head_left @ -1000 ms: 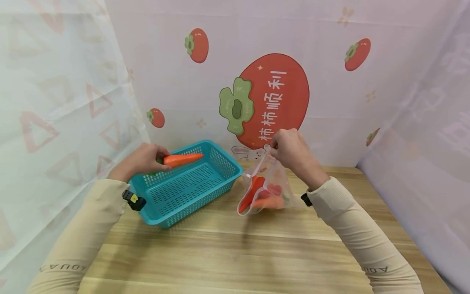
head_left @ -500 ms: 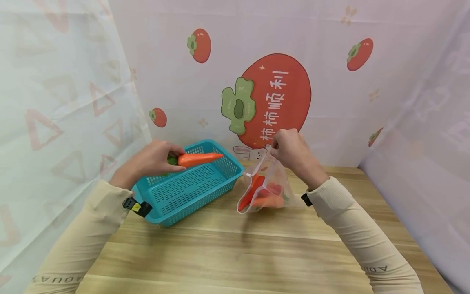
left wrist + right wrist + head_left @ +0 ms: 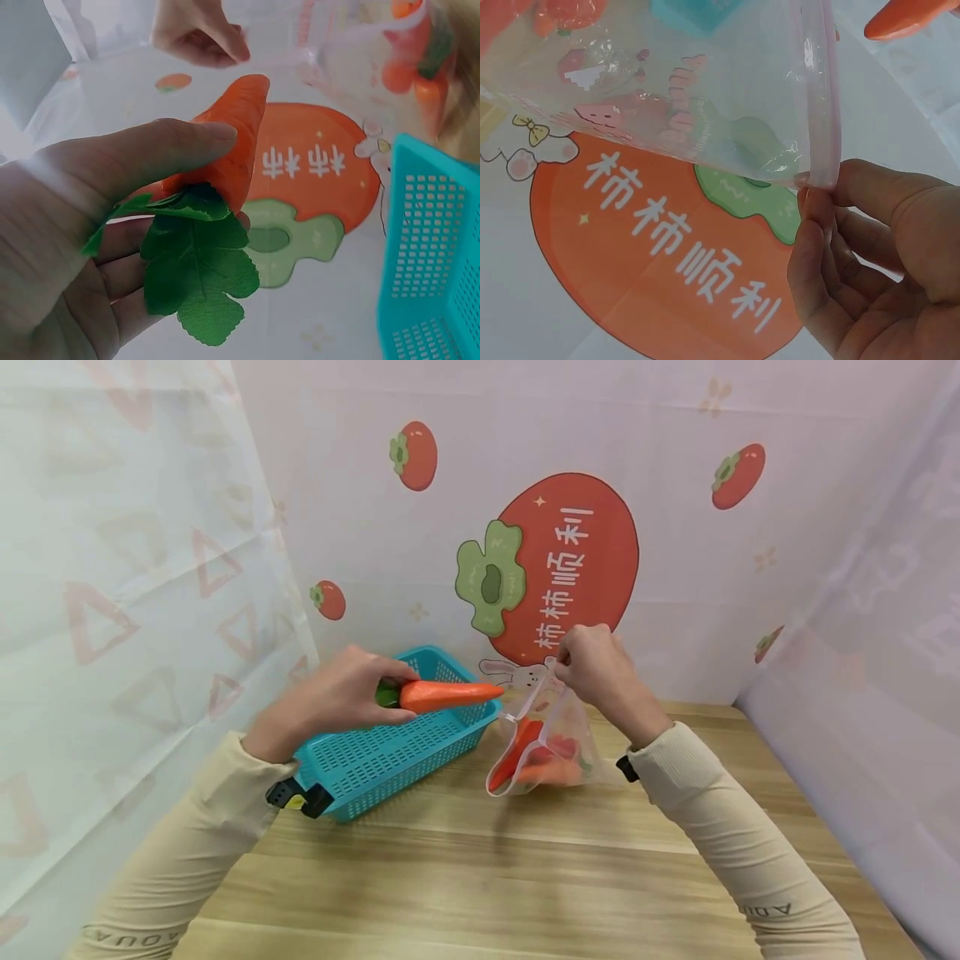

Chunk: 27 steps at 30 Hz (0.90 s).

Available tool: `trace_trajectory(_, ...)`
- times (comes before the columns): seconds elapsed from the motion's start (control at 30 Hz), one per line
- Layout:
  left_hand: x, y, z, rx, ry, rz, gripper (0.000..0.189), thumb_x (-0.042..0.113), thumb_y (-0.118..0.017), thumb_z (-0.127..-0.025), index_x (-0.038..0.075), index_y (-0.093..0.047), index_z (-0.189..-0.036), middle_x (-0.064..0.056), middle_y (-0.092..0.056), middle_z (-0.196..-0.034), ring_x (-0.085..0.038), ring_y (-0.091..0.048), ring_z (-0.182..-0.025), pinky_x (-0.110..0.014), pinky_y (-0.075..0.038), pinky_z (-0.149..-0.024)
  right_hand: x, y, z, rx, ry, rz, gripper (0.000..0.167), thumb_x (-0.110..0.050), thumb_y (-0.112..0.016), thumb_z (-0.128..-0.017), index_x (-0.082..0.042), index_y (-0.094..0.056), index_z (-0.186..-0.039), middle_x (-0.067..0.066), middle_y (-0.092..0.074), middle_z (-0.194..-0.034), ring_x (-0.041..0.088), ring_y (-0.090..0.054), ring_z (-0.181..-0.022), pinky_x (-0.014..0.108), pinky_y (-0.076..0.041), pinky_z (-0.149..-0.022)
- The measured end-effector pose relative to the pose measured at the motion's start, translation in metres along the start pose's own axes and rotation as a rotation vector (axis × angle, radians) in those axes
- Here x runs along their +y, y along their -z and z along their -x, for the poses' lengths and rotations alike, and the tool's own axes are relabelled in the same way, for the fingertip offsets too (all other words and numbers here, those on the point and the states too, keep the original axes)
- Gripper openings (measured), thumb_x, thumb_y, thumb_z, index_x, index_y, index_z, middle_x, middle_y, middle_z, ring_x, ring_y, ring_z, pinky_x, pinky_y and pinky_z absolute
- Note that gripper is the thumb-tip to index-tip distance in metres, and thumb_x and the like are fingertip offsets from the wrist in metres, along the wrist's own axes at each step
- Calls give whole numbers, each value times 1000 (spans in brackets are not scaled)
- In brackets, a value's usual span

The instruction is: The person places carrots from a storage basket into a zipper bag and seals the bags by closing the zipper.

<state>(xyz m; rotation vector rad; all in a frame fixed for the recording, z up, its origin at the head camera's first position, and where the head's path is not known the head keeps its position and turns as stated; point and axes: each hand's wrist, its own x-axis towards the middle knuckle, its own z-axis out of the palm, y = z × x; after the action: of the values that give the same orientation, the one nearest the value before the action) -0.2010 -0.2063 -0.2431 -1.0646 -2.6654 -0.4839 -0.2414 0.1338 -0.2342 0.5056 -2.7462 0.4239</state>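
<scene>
Backdrop cloth, white w/ red fruit prints, is hanging behind a wood-grain table. On it a teal perforated basket is sitting at an angle. Above the basket, the person's L hand is gripping an orange carrot near its leafy end, thumb pressing one side & fingers curling round the other; green leaves are spilling out by the thumb (best seen from the L wrist cam). The carrot is hovering approx. level, its tip pointing toward a see-through bag, w/ a gap showing b/w tip & bag. R hand is pinching the bag's pale rim b/w thumb & forefinger, other fingers curling in. The bag is gaping on the basket side, w/ a long red piece & an orange piece sitting low inside; can't tell if its bottom is touching the table. Cream sleeves w/ dark lettering are covering both arms.
</scene>
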Motion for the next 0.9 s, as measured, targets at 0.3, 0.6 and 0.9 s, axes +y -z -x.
trace_trajectory(0.3,21,-4,-19,-9,-37,22,32,22,-90,-84,9,-80,-112,1,-77,-92,-12,-61,-74,-29,-54,-70,-3,0,-1,12,7,5,17,-5,-71,-93,-2,-80,-79,13,-76,-77,22,-63,-58,32,-53,-54)
trace_trajectory(0.6,35,-18,-47,-75,-58,-5,26,25,-89,-86,10,-79,-105,2,-74,-87,-12,-59,-73,-29,-53,-70,-4,-1,-3,11,16,11,17,-5,-71,-93,-2,-80,-80,11,-76,-74,21,-62,-57,31,-52,-53)
trace_trajectory(0.9,48,-32,-70,-139,-21,0,25,26,-88,-88,10,-79,-105,0,-73,-88,-14,-62,-75,-25,-57,-72,-2,-2,-4,10,1,11,15,-8,-73,-93,-2,-80,-81,13,-76,-78,23,-62,-59,32,-55,-54)
